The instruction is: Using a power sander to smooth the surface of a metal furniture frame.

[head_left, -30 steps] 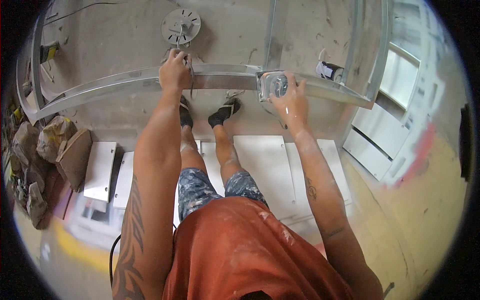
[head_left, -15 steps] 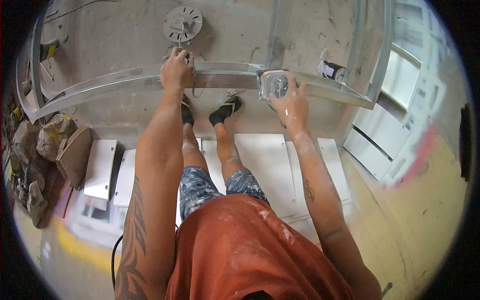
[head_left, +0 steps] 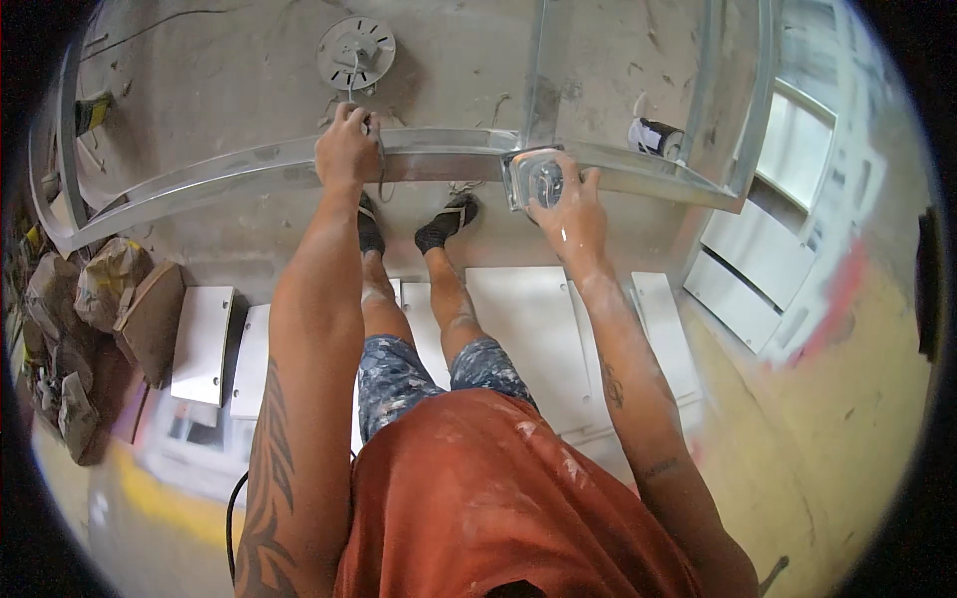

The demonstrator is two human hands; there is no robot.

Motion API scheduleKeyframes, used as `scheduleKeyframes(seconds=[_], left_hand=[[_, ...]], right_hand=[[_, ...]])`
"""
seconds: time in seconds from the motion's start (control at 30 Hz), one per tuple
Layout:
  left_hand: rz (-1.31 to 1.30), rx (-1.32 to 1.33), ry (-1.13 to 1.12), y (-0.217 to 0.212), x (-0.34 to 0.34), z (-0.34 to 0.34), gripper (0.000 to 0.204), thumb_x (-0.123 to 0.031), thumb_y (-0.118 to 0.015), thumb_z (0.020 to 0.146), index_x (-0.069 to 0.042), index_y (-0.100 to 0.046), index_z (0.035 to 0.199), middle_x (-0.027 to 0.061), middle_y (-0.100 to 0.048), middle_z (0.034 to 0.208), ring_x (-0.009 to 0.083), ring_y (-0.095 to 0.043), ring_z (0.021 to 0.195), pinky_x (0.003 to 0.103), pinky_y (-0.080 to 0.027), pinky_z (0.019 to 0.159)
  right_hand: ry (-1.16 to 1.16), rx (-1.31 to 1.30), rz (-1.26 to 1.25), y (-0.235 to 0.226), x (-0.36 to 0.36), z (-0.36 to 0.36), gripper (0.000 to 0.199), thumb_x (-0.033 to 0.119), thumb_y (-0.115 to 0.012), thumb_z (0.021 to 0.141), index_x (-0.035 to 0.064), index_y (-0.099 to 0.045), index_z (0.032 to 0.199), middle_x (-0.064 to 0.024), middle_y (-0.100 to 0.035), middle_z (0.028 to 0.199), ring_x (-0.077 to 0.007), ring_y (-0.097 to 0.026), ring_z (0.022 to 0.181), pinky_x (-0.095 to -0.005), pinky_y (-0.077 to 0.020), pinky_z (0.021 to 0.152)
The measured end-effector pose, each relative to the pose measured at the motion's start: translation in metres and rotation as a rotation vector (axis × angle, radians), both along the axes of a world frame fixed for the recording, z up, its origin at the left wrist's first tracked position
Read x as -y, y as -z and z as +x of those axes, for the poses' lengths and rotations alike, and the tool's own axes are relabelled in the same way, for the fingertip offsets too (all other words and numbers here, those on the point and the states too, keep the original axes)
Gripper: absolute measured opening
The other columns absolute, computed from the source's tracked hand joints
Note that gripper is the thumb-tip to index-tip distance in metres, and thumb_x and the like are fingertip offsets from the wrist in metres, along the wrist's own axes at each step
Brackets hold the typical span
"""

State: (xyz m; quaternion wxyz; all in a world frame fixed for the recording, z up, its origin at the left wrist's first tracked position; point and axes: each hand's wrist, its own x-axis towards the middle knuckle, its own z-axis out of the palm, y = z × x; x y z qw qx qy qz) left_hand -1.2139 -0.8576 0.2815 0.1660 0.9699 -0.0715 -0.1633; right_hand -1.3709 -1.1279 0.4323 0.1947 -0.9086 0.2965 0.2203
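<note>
My right hand is closed over a square-based palm sander, with fingers curled on its far and right sides. The sander sits at the near rail of a bare metal frame, close to where a crossbar meets it. White dust marks the hand and forearm. My left hand is closed above the same rail, further left. A thin cord hangs from its fingers, and another stretch runs up toward a round slotted disc on the floor. The fingers partly hide what they grip.
White panels with holes lie behind my feet, more panels at the right. Dusty bags and a brown box-like piece are heaped at the left. A black-and-white cylinder lies beyond the rail.
The sander and my right hand have shifted slightly left and toward me. My left hand keeps its closed grip. The whole view has moved a little.
</note>
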Motion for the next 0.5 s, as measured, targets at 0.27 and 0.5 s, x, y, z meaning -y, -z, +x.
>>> scheduleKeyframes(seconds=[0.27, 0.5], left_hand=[[-0.031, 0.023, -0.006, 0.003, -0.002, -0.004, 0.026, -0.037, -0.061, 0.098, -0.016, -0.074, 0.105, 0.0008, -0.068, 0.124, 0.0340, -0.072, 0.097, 0.047, -0.057, 0.083], [-0.027, 0.000, -0.023, -0.002, -0.001, -0.004, 0.026, -0.036, -0.061, 0.098, -0.015, -0.075, 0.106, 0.0020, -0.068, 0.122, 0.0340, -0.071, 0.098, 0.048, -0.056, 0.082]], right_hand=[[-0.001, 0.059, -0.063, 0.006, 0.016, 0.006, 0.076, 0.026, -0.085, 0.075, 0.0221, -0.048, 0.141, -0.0269, -0.052, 0.128, -0.0496, -0.065, 0.105, -0.0544, -0.0581, 0.085], [-0.057, -0.065, 0.000, 0.000, 0.023, -0.009, 0.075, 0.029, -0.085, 0.074, 0.0237, -0.049, 0.140, -0.0291, -0.051, 0.131, -0.0503, -0.064, 0.108, -0.0536, -0.0573, 0.089]])
